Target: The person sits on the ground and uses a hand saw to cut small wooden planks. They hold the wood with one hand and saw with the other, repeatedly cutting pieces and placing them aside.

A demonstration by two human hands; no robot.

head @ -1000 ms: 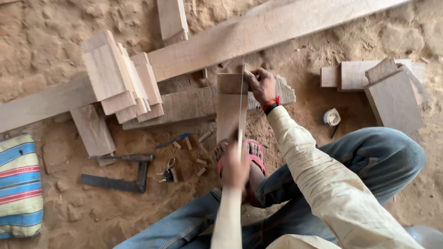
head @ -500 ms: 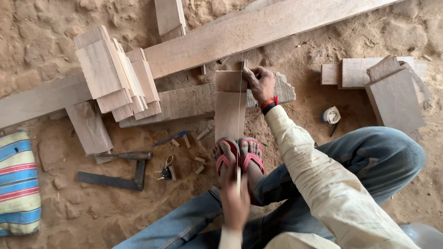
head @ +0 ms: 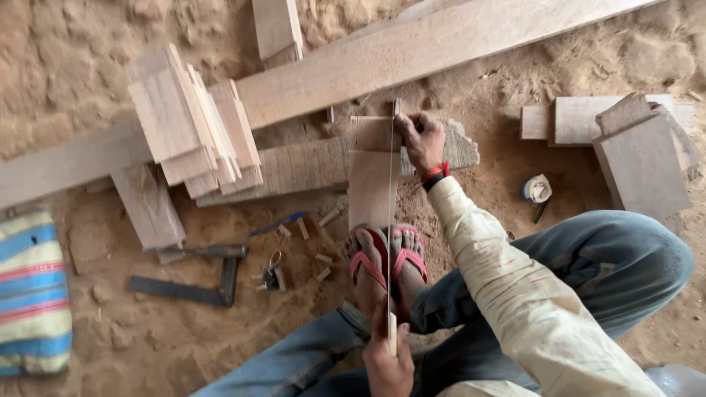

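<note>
Sandy ground lies under our short pale wooden board [head: 371, 184], pinned by our sandalled feet [head: 386, 257]. Our right hand [head: 421, 140] grips its far end; our left hand [head: 388, 364] closes on the thin-bladed handsaw [head: 390, 220] cutting along it.

Cream sleeve, blue jeans, 2 red sandals [head: 388, 259].
</note>
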